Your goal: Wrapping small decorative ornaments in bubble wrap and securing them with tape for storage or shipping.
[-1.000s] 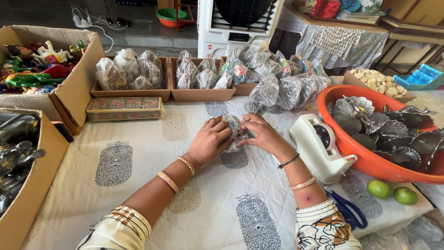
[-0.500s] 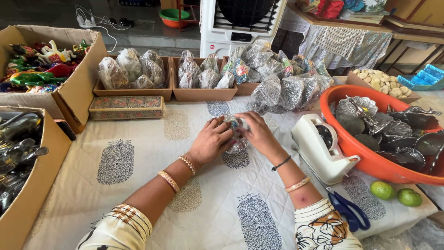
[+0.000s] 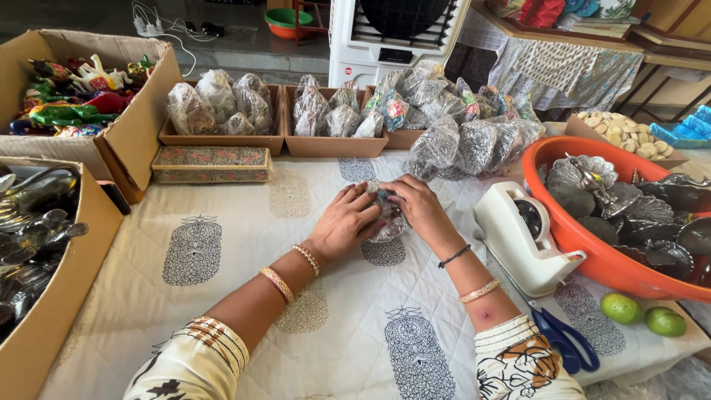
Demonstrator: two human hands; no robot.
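- Little had shifted since a second ago: our left hand and right hand stayed pressed together.
- Both were curled round the small plastic-wrapped bundle, gripping it.
- It sat on the printed cloth, near the tape dispenser.

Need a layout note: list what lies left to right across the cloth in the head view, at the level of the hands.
Cardboard box of metal pieces → left hand → plastic-wrapped item → right hand → white tape dispenser → orange tub.
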